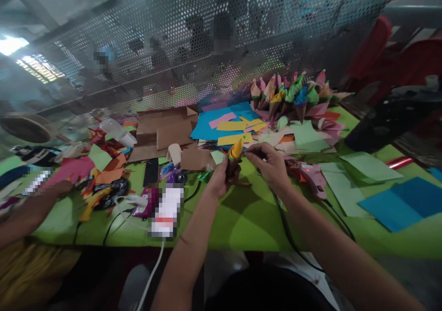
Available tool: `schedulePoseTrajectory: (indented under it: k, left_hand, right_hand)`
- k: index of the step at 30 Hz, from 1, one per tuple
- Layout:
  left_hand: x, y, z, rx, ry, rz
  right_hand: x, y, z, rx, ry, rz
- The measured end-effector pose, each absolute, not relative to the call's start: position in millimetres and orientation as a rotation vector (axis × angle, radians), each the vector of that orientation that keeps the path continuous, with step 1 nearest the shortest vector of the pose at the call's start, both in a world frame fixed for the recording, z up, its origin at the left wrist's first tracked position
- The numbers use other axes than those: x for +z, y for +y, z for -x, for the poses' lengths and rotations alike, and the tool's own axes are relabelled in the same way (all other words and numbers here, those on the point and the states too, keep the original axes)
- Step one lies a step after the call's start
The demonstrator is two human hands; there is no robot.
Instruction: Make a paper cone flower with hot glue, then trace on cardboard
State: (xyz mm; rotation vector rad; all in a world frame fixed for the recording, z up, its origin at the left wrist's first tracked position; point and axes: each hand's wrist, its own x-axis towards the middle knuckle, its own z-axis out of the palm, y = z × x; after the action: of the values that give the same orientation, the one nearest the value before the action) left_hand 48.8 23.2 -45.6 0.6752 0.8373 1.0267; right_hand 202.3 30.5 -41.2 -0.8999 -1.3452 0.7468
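A paper ice cream cone point(235, 151) with a twisted yellow top, a small green tip and a brown base stands upright in my left hand point(221, 180), whose fingers wrap round the base. Just right of the yellow top, my right hand point(271, 161) has its thumb and fingertips pinched together. Whether something small is between them I cannot make out. Close to the right wrist lies a pink glue gun point(314, 180) with a red light on it. Finished-looking paper cones point(300, 95) in several colours are grouped at the back right.
Blue sheets point(221, 120), yellow strips point(235, 126) and brown card point(162, 127) lie behind my hands. A power strip point(168, 212), a phone point(151, 172) and cables are at left, near another person's arm point(37, 205). A dark cylinder point(386, 118) stands right. A perforated metal screen point(193, 48) rises behind.
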Motion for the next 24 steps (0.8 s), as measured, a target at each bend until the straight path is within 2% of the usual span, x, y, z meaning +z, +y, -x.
schedulePoseTrajectory:
  k: [13,24]
  left_hand:
    - [-47.1,22.7,-51.2,1.086,0.845,-0.639]
    - [-50.8,21.8,-48.9,0.969,0.82,-0.687]
  right_hand:
    - [-41.5,28.1,-198.4,0.694,-1.496,0.844]
    - [-39.2,27.8,-199.7,0.712,-1.531,0.831]
